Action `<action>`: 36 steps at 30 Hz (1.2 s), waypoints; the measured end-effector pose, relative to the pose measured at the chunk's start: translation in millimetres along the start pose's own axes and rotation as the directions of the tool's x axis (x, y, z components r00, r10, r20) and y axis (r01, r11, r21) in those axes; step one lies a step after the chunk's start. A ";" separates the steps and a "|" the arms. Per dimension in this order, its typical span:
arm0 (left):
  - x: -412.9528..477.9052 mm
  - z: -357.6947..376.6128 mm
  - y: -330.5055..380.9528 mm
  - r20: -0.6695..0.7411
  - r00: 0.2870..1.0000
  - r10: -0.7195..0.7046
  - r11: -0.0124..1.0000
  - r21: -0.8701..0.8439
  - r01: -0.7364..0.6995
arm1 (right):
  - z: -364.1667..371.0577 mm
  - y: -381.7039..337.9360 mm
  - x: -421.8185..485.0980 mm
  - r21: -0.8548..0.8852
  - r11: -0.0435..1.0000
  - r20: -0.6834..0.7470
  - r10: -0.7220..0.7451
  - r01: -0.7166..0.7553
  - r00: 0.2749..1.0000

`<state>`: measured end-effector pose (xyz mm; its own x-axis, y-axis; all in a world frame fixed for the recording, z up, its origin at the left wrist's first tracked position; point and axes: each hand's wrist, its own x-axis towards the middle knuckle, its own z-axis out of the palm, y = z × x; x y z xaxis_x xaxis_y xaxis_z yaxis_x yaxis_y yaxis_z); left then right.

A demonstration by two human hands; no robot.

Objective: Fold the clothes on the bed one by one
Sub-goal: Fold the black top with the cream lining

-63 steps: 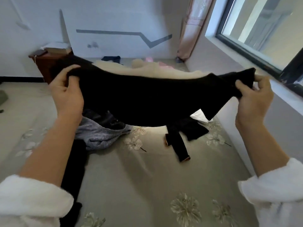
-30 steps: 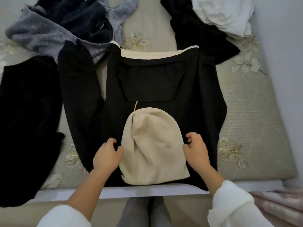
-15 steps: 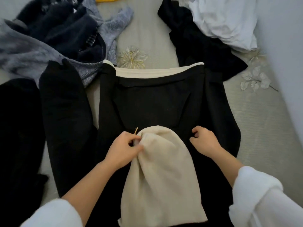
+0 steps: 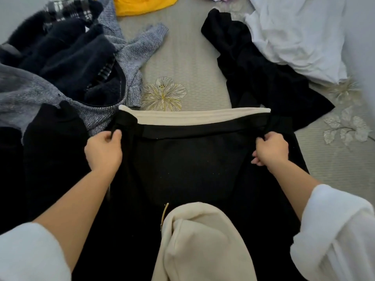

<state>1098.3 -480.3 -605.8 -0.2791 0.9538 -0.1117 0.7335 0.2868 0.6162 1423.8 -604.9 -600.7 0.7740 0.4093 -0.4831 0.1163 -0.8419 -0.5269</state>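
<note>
Folding is under way: left hand (image 4: 103, 152) and right hand (image 4: 271, 149) pinch the black cream-lined hooded garment (image 4: 190, 163) at its far hem corners, probably to draw them toward its hood.

2 seconds back the hoodie (image 4: 192, 163) was up in the air, stretched between the person's 2 hands. Since then it has been laid flat on the bed (image 4: 188, 57), with its cream hood (image 4: 203, 240) lying on top. 1 second ago the hands sat on either side of the hood, close to the near edge. 0.5 seconds ago the left hand (image 4: 103, 152) pinched the hood's tip while the right hand (image 4: 271, 150) lay just beside it. Both have now left the hood and reached to the far hem (image 4: 192, 129). The left hand grips the hem's left corner and the right hand grips its right corner. The view has leaned forward as well, bringing a yellow cloth (image 4: 142, 5) into sight at the far end.
</note>
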 end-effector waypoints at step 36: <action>-2.8 89.6 13.7 0.602 0.784 0.149 0.801 0.392 -0.453 | 19.4 19.8 32.7 -0.412 0.679 0.339 -0.504 0.607 0.794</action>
<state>1164.7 -470.9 -666.9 0.2635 0.8449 -0.4656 0.9567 -0.1671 0.2382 1439.3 -601.4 -640.5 0.3450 0.8687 -0.3555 0.8055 -0.4685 -0.3630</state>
